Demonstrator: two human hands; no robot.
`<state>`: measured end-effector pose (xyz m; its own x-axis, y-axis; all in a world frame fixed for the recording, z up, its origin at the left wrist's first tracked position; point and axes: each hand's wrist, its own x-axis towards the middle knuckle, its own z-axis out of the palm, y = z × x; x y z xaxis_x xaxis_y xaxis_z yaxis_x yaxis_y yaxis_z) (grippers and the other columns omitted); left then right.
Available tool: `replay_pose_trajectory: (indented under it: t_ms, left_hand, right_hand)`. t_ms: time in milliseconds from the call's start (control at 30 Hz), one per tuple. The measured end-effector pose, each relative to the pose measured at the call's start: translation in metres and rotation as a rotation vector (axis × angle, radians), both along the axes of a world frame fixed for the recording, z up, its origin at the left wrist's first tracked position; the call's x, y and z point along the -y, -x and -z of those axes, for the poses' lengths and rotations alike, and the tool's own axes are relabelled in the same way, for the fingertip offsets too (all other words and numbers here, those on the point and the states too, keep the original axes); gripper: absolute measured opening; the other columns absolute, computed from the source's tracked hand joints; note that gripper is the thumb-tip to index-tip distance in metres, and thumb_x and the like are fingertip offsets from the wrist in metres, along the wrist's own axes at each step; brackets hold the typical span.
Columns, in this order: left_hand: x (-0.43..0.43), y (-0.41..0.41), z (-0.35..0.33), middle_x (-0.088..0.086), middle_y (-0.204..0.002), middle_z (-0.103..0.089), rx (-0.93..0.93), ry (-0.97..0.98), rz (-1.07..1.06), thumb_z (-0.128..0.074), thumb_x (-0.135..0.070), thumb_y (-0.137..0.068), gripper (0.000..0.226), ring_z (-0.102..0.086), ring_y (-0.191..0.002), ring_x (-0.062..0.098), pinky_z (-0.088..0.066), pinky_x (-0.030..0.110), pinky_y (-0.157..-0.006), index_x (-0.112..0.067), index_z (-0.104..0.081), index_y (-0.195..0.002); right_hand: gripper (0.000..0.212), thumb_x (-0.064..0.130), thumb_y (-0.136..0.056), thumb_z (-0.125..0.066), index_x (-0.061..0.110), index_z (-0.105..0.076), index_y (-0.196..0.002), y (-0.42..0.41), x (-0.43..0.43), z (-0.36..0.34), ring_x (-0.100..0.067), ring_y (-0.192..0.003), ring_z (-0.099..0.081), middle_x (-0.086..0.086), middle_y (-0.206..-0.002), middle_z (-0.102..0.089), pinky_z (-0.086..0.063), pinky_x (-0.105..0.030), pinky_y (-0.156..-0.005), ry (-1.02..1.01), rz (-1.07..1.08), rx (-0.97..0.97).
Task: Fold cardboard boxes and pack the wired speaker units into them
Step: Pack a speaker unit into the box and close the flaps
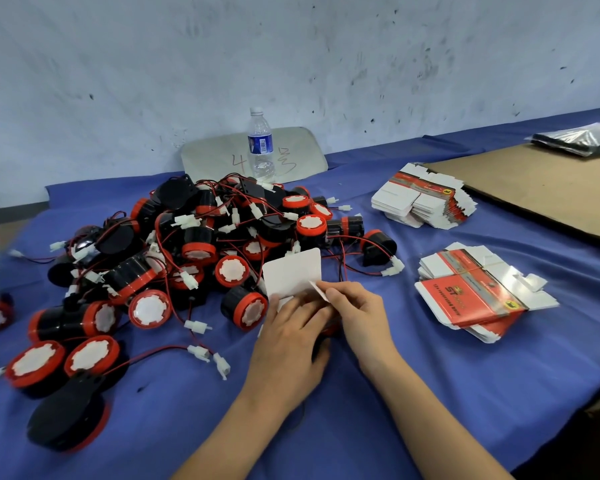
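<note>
The left hand (291, 327) and right hand (359, 308) are bare, as are both forearms.

A scuffed, pale wall (291, 46) fills the upper frame — below it, a blue-covered counter (447, 393) spans the lower half.
</note>
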<state>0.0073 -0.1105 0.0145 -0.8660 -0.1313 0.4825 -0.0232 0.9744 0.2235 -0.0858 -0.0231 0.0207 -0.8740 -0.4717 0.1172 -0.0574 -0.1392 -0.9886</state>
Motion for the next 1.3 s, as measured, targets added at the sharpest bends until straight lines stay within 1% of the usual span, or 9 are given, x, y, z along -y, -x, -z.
replay_pose_trajectory:
  t_ms: [100,233,367,533,633,800,933,1100,1300]
  left_hand:
    - [0.0,0.0,-0.003,-0.005,-0.124,-0.062,0.039,0.03,-0.032,-0.071,-0.015,-0.074,0.047,-0.053,-0.121,0.019,-0.03,0.044,-0.113,-0.021,-0.063,-0.12]
    - [-0.001,-0.001,-0.003,-0.003,-0.121,-0.064,0.025,0.022,-0.034,-0.071,-0.012,-0.071,0.048,-0.055,-0.119,0.02,-0.014,0.033,-0.116,-0.019,-0.064,-0.118]
    - [0.0,-0.003,-0.004,0.0,-0.123,-0.063,0.001,-0.025,0.008,-0.072,-0.011,-0.071,0.051,-0.05,-0.119,0.019,0.0,0.019,-0.115,-0.018,-0.062,-0.12]
    - [0.001,-0.005,0.001,-0.004,-0.137,-0.043,-0.126,-0.322,0.059,-0.059,0.001,-0.084,0.032,-0.039,-0.129,0.01,-0.033,0.014,-0.103,-0.019,-0.061,-0.107]
    - [0.003,-0.007,-0.001,-0.007,-0.146,-0.033,-0.164,-0.402,0.046,-0.056,0.009,-0.086,0.04,-0.023,-0.137,-0.008,-0.025,0.007,-0.106,-0.018,-0.056,-0.116]
    - [0.003,-0.006,0.004,-0.005,-0.141,-0.05,-0.091,-0.271,0.038,-0.049,0.013,-0.09,0.051,-0.024,-0.144,0.009,-0.011,0.023,-0.12,-0.015,-0.057,-0.132]
    - [0.001,-0.007,0.005,0.0,-0.137,-0.055,-0.077,-0.218,0.056,-0.051,0.024,-0.08,0.056,-0.032,-0.14,0.02,-0.018,0.038,-0.116,-0.008,-0.063,-0.124]
    - [0.004,-0.009,-0.001,-0.002,-0.135,-0.056,-0.037,-0.274,0.194,-0.048,0.018,-0.082,0.048,-0.04,-0.135,0.006,-0.014,0.021,-0.118,-0.009,-0.067,-0.118]
    - [0.003,-0.009,0.0,-0.001,-0.133,-0.059,-0.017,-0.316,0.224,-0.044,0.014,-0.087,0.045,-0.042,-0.135,0.014,-0.016,0.009,-0.112,-0.01,-0.067,-0.117]
  right_hand:
    - [0.02,0.003,-0.092,-0.057,0.013,-0.074,-0.098,0.001,0.0,0.003,-0.017,-0.097,-0.065,-0.01,-0.107,-0.066,-0.054,-0.021,-0.077,-0.032,-0.007,-0.026]
    - [0.018,0.0,-0.092,-0.056,0.007,-0.07,-0.101,-0.001,0.0,0.001,-0.017,-0.088,-0.067,-0.016,-0.102,-0.069,-0.053,-0.02,-0.063,0.011,-0.039,0.037]
    - [0.032,-0.002,-0.093,-0.055,0.016,-0.06,-0.119,0.001,0.0,0.0,-0.013,-0.11,-0.058,-0.003,-0.122,-0.063,-0.05,-0.031,-0.092,-0.033,-0.068,0.006]
    - [0.048,-0.007,-0.093,-0.05,0.018,-0.048,-0.134,0.008,-0.002,0.0,-0.016,-0.103,-0.063,-0.006,-0.117,-0.066,-0.051,-0.025,-0.082,0.084,-0.221,0.163]
    - [0.05,-0.014,-0.09,-0.048,0.018,-0.051,-0.129,0.011,-0.001,0.001,-0.017,-0.099,-0.063,-0.007,-0.111,-0.067,-0.051,-0.025,-0.08,0.089,-0.256,0.15]
    - [0.052,-0.019,-0.083,-0.049,0.021,-0.062,-0.114,0.013,-0.002,-0.001,-0.017,-0.098,-0.065,-0.003,-0.101,-0.072,-0.051,-0.029,-0.085,0.114,-0.274,0.125]
    - [0.024,0.001,-0.077,-0.054,0.01,-0.065,-0.096,0.007,-0.008,-0.004,-0.01,-0.084,-0.063,0.001,-0.087,-0.072,-0.05,-0.02,-0.073,0.107,-0.226,-0.007]
    - [0.025,0.038,-0.082,-0.057,0.021,-0.047,-0.065,-0.003,-0.009,-0.008,-0.004,-0.06,-0.04,0.013,-0.061,-0.046,-0.034,-0.018,-0.057,0.113,-0.027,-0.125]
    - [0.02,0.028,-0.081,-0.06,0.016,-0.052,-0.067,-0.002,-0.009,-0.009,-0.002,-0.054,-0.044,0.012,-0.059,-0.051,-0.037,-0.015,-0.051,0.092,0.126,-0.211]
